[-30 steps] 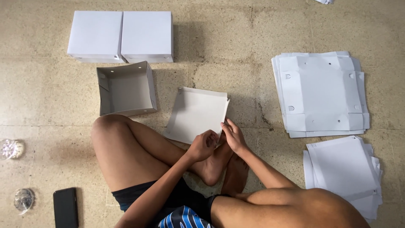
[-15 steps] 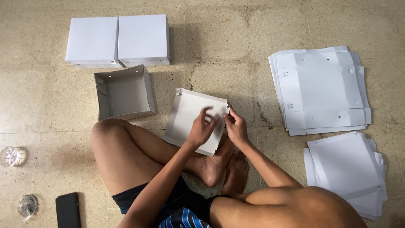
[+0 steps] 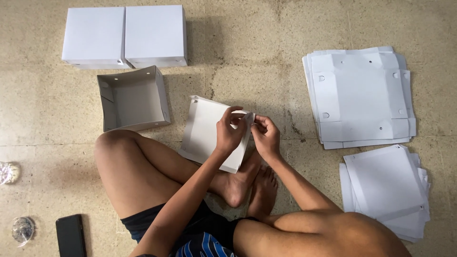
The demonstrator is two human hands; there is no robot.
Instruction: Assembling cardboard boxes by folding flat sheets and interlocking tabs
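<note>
The half-folded white box [image 3: 209, 133] lies on the floor [image 3: 247, 62] right in front of the crossed legs, its near edge resting against the feet, far edge tipped up a bit. Both hands meet at its far right corner: left hand [image 3: 230, 133] comes over the panel from the near-left, thumb and fingers closed on the small corner flap [image 3: 249, 118]; right hand [image 3: 266, 135] comes from the right side, fingertips pinching the same flap from the other face. So both hands are pinching, neither spread. Box's long axis runs near-to-far, slanted slightly to the right at the near end; the worked corner sits at the far end of the right edge, w/ the right hand just outside that edge and the left hand lying over the panel itself. Left hand thus covers more of the box, right is nearer the free edge. Whether the flap's tab is already through a slot can't be told, fingers hide it. Around: an open finished box [image 3: 133, 99] just left and a little farther, two closed white boxes [image 3: 124, 35] side by side beyond that, a stack of flat blanks [image 3: 362, 95] far right, a second smaller stack [image 3: 388, 188] near right, both well apart from the hands. A dark phone [image 3: 70, 235] lies near left by the knee.
</note>
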